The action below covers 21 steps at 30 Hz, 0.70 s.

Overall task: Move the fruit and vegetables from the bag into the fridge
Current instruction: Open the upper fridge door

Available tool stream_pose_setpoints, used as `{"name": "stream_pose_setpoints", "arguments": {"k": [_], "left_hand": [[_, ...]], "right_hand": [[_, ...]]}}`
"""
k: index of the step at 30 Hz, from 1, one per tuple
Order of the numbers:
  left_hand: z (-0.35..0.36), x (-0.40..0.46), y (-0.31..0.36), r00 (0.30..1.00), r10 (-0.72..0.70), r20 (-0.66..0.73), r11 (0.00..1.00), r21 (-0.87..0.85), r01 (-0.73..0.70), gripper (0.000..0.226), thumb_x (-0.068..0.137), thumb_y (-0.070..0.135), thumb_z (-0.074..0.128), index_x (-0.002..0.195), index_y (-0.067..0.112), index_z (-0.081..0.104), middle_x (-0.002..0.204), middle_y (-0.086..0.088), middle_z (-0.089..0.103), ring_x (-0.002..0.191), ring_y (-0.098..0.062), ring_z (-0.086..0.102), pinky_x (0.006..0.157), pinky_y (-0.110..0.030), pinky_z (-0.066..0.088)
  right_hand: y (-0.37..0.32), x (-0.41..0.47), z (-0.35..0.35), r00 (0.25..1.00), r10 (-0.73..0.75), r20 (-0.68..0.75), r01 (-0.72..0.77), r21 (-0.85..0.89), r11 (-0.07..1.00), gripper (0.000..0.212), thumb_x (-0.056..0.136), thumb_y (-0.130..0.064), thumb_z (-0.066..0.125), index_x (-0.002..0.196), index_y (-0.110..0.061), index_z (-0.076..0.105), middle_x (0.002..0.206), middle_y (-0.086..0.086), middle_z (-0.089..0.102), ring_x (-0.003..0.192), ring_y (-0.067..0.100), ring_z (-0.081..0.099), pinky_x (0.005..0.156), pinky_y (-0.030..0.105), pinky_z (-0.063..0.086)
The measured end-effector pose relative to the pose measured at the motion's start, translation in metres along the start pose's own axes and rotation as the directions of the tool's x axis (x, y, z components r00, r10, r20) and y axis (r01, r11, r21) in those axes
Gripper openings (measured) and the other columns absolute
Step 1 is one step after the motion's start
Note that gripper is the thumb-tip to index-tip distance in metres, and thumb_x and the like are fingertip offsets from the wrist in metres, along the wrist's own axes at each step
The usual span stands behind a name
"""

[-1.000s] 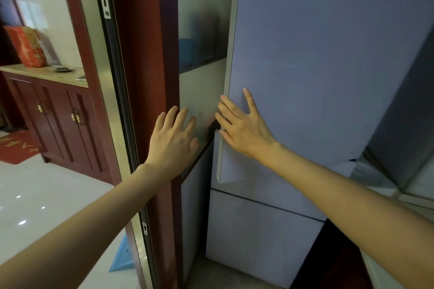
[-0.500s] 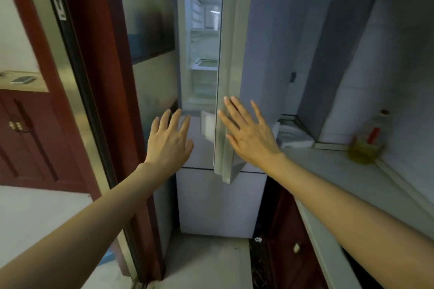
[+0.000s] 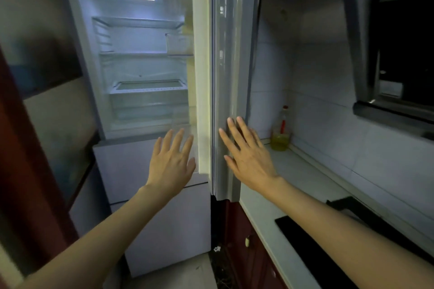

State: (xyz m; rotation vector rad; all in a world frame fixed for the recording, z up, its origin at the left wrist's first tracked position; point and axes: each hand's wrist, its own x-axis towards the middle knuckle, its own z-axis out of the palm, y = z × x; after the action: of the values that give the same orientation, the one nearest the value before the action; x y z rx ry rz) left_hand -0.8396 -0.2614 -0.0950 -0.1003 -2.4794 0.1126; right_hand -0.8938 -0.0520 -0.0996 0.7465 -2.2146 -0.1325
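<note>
The fridge stands open in front of me, its lit upper compartment showing bare glass shelves and a clear drawer. Its grey door is swung out to the right, edge-on to me. My right hand lies flat with straight fingers against the door's outer face near its lower end. My left hand hovers with spread fingers in front of the fridge's lower front, holding nothing. No bag, fruit or vegetables are in view.
A white counter runs along the right with an oil bottle at the back and a black cooktop nearer me. A range hood hangs above. A red-brown door frame borders the left.
The fridge door has swung wide open to the right under my right hand, exposing the lit interior. My view has turned right toward the counter.
</note>
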Motion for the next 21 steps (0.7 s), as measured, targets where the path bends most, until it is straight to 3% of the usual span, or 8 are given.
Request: {"name": "stream_pose_setpoints", "arguments": {"k": [10,17,21], "left_hand": [[0.016,0.058,0.023,0.994,0.108,-0.018,0.993,-0.052,-0.109,0.053,0.085,0.031,0.060,0.132,0.007,0.048,0.137,-0.018,0.048,0.127,-0.041,0.042,0.101,-0.054,0.037],[0.037,0.102,0.034,0.982,0.190,-0.003,0.976,-0.109,-0.189,0.058,0.094,0.035,0.043,0.145,0.013,0.028,0.152,-0.013,0.025,0.141,-0.036,0.018,0.112,-0.051,0.020],[0.042,0.121,0.048,0.972,0.233,-0.024,0.961,-0.150,-0.234,0.058,0.094,0.035,0.041,0.146,0.015,0.026,0.154,-0.012,0.023,0.141,-0.035,0.016,0.113,-0.050,0.017]], "right_hand": [[0.039,-0.021,0.012,0.957,0.279,0.076,-0.273,-0.079,0.959,0.074,0.095,-0.042,0.040,0.150,-0.011,0.002,0.158,0.016,0.000,0.145,0.035,-0.002,0.115,0.053,0.018],[0.062,-0.020,0.015,0.894,0.438,0.091,-0.427,-0.120,0.897,0.075,0.095,-0.043,0.039,0.150,-0.012,0.000,0.158,0.012,0.001,0.145,0.030,0.000,0.114,0.056,0.017],[0.076,-0.020,0.017,0.853,0.505,0.132,-0.487,-0.143,0.861,0.075,0.096,-0.041,0.039,0.149,-0.010,-0.006,0.158,0.009,-0.007,0.145,0.025,-0.006,0.115,0.056,0.016]]}}
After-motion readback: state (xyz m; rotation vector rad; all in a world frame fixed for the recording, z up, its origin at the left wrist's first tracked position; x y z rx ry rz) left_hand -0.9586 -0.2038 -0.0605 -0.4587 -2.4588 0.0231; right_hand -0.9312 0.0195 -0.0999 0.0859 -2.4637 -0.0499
